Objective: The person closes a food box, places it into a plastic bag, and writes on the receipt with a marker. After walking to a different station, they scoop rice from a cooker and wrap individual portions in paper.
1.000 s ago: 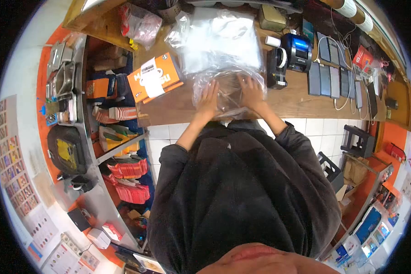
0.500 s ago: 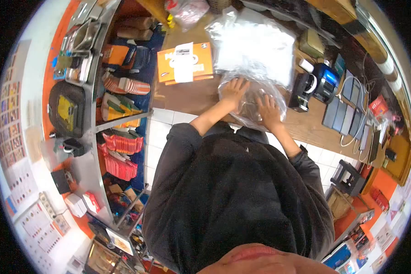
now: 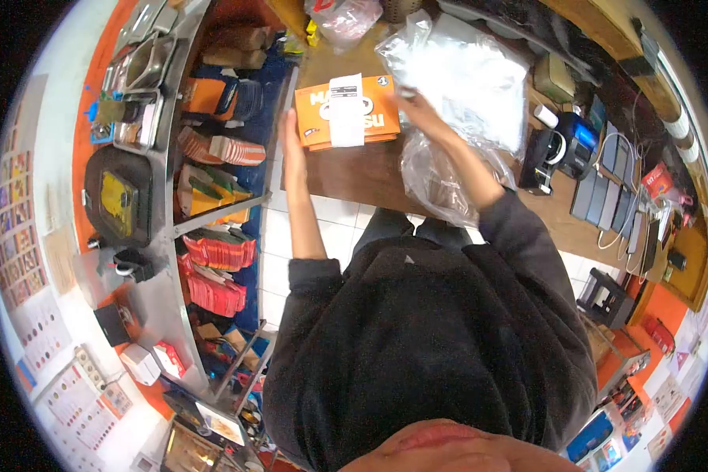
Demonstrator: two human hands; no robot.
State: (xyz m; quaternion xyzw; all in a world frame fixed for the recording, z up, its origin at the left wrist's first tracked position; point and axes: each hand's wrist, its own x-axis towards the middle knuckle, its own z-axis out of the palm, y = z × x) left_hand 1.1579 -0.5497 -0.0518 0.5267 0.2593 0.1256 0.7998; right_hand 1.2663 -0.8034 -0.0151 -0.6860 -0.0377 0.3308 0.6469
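Note:
An orange cardboard box with a white paper slip across its top lies on the wooden table. My left hand is beside the box's left side, its fingers stretched out. At the opposite end, my right hand reaches the box's right edge with fingers apart and slightly blurred. Whether either palm presses on the box is hard to see. Under my right forearm is a crumpled clear plastic bag. A pile of clear plastic bags spreads beyond it.
A label printer or payment device with a lit screen stands on the right, near several phones and white cables. A filled plastic bag sits at the far edge. Shelves with red and striped packaging line the left.
Both hands have left the clear plastic bag near the table's front edge and moved left to the two ends of the orange box. The view has shifted slightly.

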